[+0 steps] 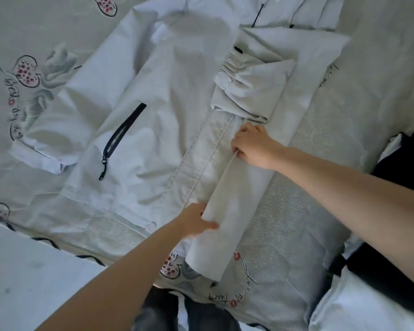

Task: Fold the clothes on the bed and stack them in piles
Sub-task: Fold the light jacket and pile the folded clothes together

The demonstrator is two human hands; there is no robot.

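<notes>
Head view: one white jacket [153,96] lies spread across the middle of the bed [332,211], its collar end cut off by the top edge of the picture. Its right side is folded inward over the front, with one sleeve, elastic cuff [231,65] showing, doubled back on top of that fold. The other sleeve [48,130] stretches toward the bed's left edge. One black pocket zipper [122,137] is visible on the front.

The left hand [196,219] grips the near end of the folded panel, thumb on top, the fingers tucked under the cloth and hidden. The right hand [253,145] pinches the fold's edge farther up, fingers curled into the fabric.

The bedsheet carries printed hearts with red flowers and looping script; the writing is too slanted and wrinkled to read. At the bed's right edge lie dark garments [402,163] and a white one [359,304], partly cut off, count unclear. Dark trouser legs [175,311] show at the bottom.
</notes>
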